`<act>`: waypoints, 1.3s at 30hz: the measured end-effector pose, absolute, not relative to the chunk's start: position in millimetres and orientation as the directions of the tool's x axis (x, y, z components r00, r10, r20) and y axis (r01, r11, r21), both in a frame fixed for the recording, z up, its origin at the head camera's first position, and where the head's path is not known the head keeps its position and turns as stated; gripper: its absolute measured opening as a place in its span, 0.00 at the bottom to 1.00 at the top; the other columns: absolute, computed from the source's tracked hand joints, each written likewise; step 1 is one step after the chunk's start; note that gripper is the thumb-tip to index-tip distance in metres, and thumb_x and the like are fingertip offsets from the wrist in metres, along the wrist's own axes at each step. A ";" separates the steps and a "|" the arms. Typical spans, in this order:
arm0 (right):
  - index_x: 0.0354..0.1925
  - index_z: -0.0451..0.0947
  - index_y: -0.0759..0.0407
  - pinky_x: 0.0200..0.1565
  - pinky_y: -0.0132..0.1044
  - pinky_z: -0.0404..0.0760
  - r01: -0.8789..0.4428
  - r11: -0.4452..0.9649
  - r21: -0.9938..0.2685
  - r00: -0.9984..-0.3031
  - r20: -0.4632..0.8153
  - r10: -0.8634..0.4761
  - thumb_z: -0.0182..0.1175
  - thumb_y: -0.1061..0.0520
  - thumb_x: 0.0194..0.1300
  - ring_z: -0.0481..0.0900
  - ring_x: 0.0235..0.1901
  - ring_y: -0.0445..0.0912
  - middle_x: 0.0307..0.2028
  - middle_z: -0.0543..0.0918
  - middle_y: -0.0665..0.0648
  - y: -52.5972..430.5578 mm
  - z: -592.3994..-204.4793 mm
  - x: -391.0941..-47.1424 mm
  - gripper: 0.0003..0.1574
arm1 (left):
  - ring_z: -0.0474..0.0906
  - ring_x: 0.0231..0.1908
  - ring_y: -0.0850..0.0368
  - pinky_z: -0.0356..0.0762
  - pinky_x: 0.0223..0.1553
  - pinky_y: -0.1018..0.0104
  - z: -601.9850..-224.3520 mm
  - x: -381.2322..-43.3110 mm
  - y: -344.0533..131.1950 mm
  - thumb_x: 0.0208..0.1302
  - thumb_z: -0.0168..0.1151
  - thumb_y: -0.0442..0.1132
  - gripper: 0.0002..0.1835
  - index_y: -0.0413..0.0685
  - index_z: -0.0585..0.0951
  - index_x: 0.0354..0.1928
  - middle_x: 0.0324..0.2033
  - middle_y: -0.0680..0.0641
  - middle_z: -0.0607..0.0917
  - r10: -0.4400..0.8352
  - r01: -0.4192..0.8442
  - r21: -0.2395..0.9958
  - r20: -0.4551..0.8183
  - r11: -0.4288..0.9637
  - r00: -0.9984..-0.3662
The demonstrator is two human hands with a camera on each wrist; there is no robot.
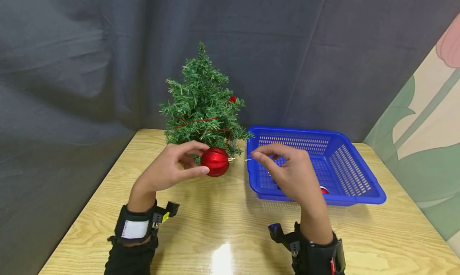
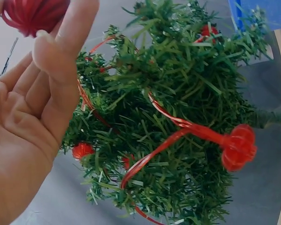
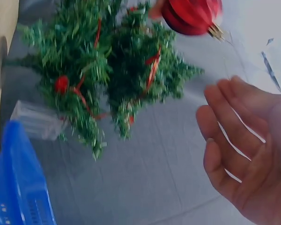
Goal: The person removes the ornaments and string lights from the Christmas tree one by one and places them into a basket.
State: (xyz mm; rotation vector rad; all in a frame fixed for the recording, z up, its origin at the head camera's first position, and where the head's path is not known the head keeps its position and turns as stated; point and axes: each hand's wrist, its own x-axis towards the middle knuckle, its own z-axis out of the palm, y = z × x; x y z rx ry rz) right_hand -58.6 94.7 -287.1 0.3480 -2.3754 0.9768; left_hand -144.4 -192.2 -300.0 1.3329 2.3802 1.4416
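Observation:
A shiny red ribbed Christmas bauble point(image 1: 215, 162) is held in front of the tree by my left hand point(image 1: 169, 165), thumb and fingertips gripping its left side. Its gold cap point(image 1: 231, 159) points right. From the cap side a fine gold thread point(image 1: 248, 159) reaches my right hand point(image 1: 291, 171), whose thumb and index fingertip pinch it. Just behind stands a small green artificial Christmas tree point(image 1: 201, 91). Red cord winds round its branches, and a red lantern-shaped bead point(image 2: 239, 147) hangs on that cord in the left wrist view.
Right of the tree, a blue plastic basket point(image 1: 298, 130) sits on the wooden table point(image 1: 194, 227). A red and white ball point(image 1: 324, 190) shows inside it, partly hidden. A clear plastic box point(image 3: 37, 121) stands between tree and basket. Grey cloth point(image 1: 273, 59) hangs behind.

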 end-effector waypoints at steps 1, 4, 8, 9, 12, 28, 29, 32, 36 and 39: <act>0.37 0.89 0.45 0.38 0.34 0.81 -0.421 0.717 -0.556 -0.828 0.558 -0.053 0.69 0.53 0.63 0.82 0.35 0.36 0.34 0.89 0.43 97.6 -287.2 -58.4 0.04 | 0.87 0.31 0.62 0.84 0.38 0.65 -300.6 -145.0 -192.0 0.64 0.68 0.41 0.25 0.43 0.77 0.61 0.48 0.43 0.87 0.699 0.629 0.751 0.341 0.199 -0.628; 0.37 0.90 0.43 0.40 0.32 0.82 -0.462 0.712 -0.529 -0.826 0.549 -0.128 0.70 0.55 0.62 0.85 0.38 0.35 0.36 0.90 0.42 106.5 -288.7 -59.3 0.06 | 0.87 0.29 0.62 0.84 0.37 0.65 -302.9 -147.4 -190.7 0.64 0.68 0.42 0.24 0.45 0.77 0.61 0.47 0.43 0.88 0.708 0.612 0.761 0.308 0.217 -0.635; 0.38 0.90 0.43 0.41 0.28 0.81 -0.525 0.673 -0.521 -0.812 0.545 -0.212 0.69 0.57 0.62 0.85 0.40 0.34 0.37 0.89 0.41 114.3 -288.8 -60.8 0.08 | 0.86 0.28 0.62 0.83 0.35 0.65 -304.8 -150.0 -189.5 0.66 0.66 0.44 0.24 0.46 0.77 0.61 0.47 0.43 0.88 0.720 0.585 0.771 0.255 0.251 -0.645; 0.38 0.90 0.43 0.42 0.27 0.80 -0.532 0.663 -0.526 -0.811 0.542 -0.221 0.68 0.58 0.63 0.85 0.40 0.33 0.37 0.89 0.41 115.3 -288.6 -60.9 0.09 | 0.86 0.29 0.62 0.83 0.35 0.65 -305.3 -150.3 -189.4 0.67 0.66 0.45 0.24 0.46 0.77 0.62 0.47 0.43 0.88 0.728 0.576 0.774 0.232 0.263 -0.645; 0.40 0.89 0.43 0.42 0.26 0.79 -0.545 0.640 -0.541 -0.810 0.538 -0.235 0.66 0.59 0.65 0.84 0.41 0.32 0.39 0.89 0.41 116.0 -287.1 -60.4 0.10 | 0.87 0.32 0.62 0.83 0.38 0.66 -306.7 -150.4 -189.3 0.69 0.63 0.48 0.26 0.44 0.76 0.64 0.46 0.44 0.88 0.768 0.547 0.781 0.141 0.302 -0.625; 0.36 0.90 0.52 0.25 0.27 0.68 -0.577 0.593 -0.562 -0.730 0.680 -0.066 0.70 0.66 0.59 0.73 0.26 0.36 0.31 0.88 0.50 105.1 -285.4 -58.8 0.10 | 0.85 0.45 0.64 0.81 0.50 0.68 -308.5 -145.7 -172.9 0.71 0.59 0.52 0.21 0.51 0.81 0.59 0.48 0.54 0.88 0.852 0.596 0.724 0.021 0.348 -0.523; 0.36 0.90 0.52 0.26 0.26 0.68 -0.565 0.601 -0.564 -0.727 0.686 -0.040 0.70 0.66 0.59 0.74 0.26 0.36 0.31 0.88 0.50 105.5 -285.7 -58.8 0.09 | 0.85 0.46 0.64 0.81 0.51 0.67 -308.5 -145.7 -173.5 0.72 0.59 0.52 0.20 0.52 0.80 0.60 0.48 0.54 0.88 0.855 0.603 0.722 0.029 0.341 -0.519; 0.36 0.90 0.52 0.30 0.23 0.71 -0.508 0.627 -0.591 -0.733 0.679 0.045 0.71 0.64 0.59 0.76 0.30 0.34 0.31 0.89 0.51 108.3 -286.1 -59.4 0.08 | 0.85 0.47 0.63 0.81 0.51 0.67 -308.1 -145.8 -176.6 0.72 0.58 0.52 0.20 0.54 0.80 0.60 0.48 0.55 0.88 0.848 0.615 0.707 0.042 0.348 -0.528; 0.36 0.90 0.52 0.32 0.21 0.74 -0.412 0.654 -0.634 -0.751 0.643 0.151 0.71 0.60 0.59 0.77 0.28 0.32 0.31 0.88 0.45 119.0 -287.7 -62.9 0.05 | 0.85 0.45 0.64 0.82 0.51 0.65 -307.5 -146.1 -180.8 0.72 0.58 0.52 0.18 0.55 0.80 0.59 0.47 0.57 0.88 0.836 0.626 0.689 0.053 0.365 -0.546; 0.35 0.91 0.53 0.29 0.22 0.72 -0.340 0.676 -0.654 -0.762 0.613 0.210 0.71 0.57 0.60 0.77 0.26 0.31 0.28 0.84 0.33 129.2 -289.8 -66.0 0.04 | 0.85 0.44 0.64 0.81 0.52 0.63 -306.7 -146.8 -183.2 0.73 0.57 0.52 0.16 0.56 0.81 0.57 0.46 0.58 0.88 0.830 0.617 0.690 0.042 0.379 -0.557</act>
